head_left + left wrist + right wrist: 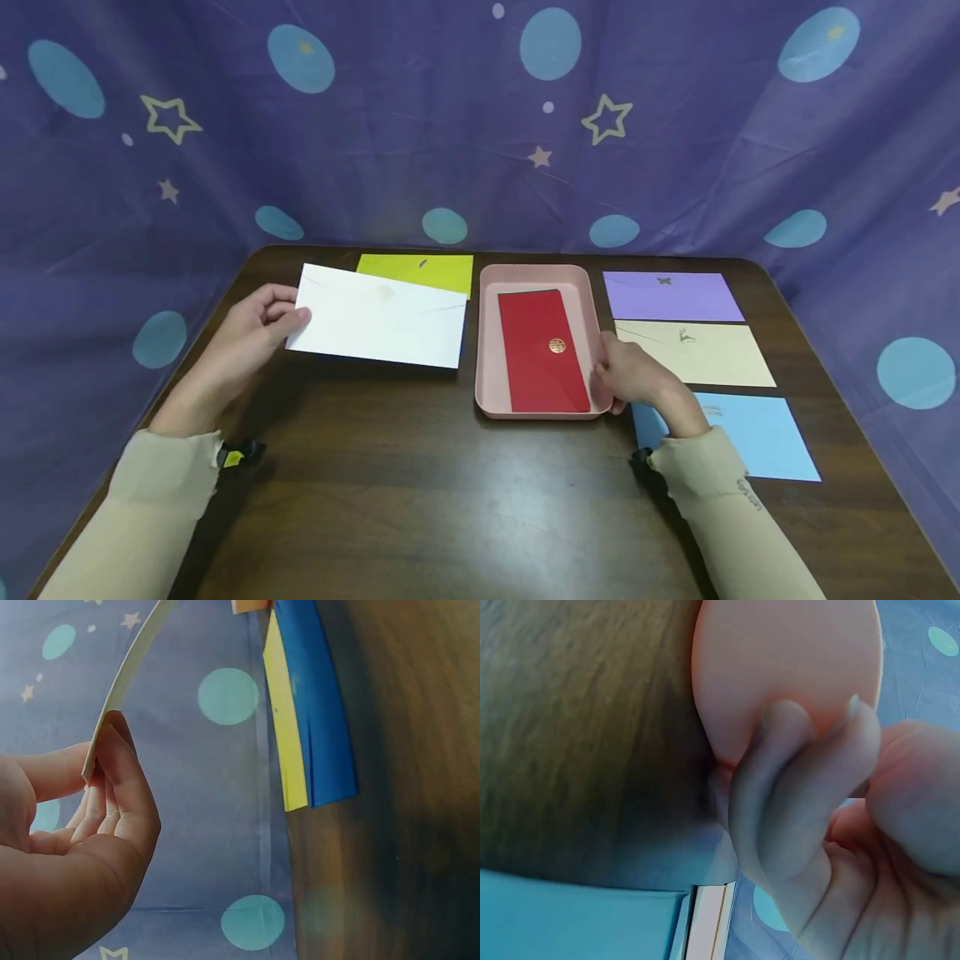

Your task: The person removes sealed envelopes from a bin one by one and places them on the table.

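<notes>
My left hand [243,342] pinches the left end of a white envelope [378,317] between thumb and fingers, holding it raised and tilted over the table. In the left wrist view, the envelope [124,686] is seen edge-on. My right hand [637,375] grips the right side of a pink tray [487,350], its curled fingers [772,780] against the outer wall in the right wrist view. Inside the tray lies a red envelope [536,354] with a gold round emblem. Behind the white envelope, a yellow envelope [427,268] is partly hidden; a dark blue one [319,712] shows beside it in the left wrist view.
Right of the tray, a purple envelope [671,298], a cream envelope [712,354] and a light blue envelope [765,433] lie in a column; my right arm covers part of the light blue one. A patterned purple curtain [375,150] hangs behind the brown table [450,500].
</notes>
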Tool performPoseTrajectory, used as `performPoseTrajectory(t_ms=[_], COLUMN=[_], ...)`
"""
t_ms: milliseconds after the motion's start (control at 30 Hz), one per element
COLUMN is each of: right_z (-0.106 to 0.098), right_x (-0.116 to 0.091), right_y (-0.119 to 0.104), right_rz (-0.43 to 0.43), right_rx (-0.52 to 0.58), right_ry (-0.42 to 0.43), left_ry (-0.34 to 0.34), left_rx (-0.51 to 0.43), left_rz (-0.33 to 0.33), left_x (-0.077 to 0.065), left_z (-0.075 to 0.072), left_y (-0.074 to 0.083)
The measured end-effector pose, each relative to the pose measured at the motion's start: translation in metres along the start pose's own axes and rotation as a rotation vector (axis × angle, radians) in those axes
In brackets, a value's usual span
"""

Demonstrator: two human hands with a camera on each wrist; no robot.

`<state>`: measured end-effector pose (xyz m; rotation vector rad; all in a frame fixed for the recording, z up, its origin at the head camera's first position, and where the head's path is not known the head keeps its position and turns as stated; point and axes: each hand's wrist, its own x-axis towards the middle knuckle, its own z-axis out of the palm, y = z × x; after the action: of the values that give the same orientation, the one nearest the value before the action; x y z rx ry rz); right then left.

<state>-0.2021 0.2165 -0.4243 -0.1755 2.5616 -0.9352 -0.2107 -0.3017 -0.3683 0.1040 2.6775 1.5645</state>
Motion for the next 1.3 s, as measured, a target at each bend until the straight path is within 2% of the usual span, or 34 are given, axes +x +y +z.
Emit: performPoseTrajectory(t_ms=[200, 467, 767, 900, 1033, 1300], right_z=[0.001, 0.000, 0.000, 0.000, 0.001, 0.001], right_x=[0.000, 0.000, -0.001, -0.001, -0.002, -0.002], right_y=[-0.001, -0.003, -0.002, -0.001, 0.000, -0.001], right_rz=[-0.021, -0.029, -0.035, -0.039, -0.040, -0.032], right_rx=[0.005, -0.004, -0.006, -0.004, -0.004, -0.004], right_ry=[0.003, 0.007, 0.004, 0.005, 0.004, 0.005], left_ry=[-0.071, -0.142, -0.245, -0.288, -0.299, -0.340], left_rx=[0.041, 0.074, 0.087, 0.184, 0.310, 0.381], left_rz=[-0.071, -0.126, -0.194, -0.225, -0.255, -0.294], left_x=[-0.009, -0.018, -0.022, -0.020, -0.019, -0.019], left_z=[-0.001, 0.003, 0.005, 0.004, 0.004, 0.006], left_y=[-0.010, -0.023, -0.025, -0.025, -0.027, -0.031])
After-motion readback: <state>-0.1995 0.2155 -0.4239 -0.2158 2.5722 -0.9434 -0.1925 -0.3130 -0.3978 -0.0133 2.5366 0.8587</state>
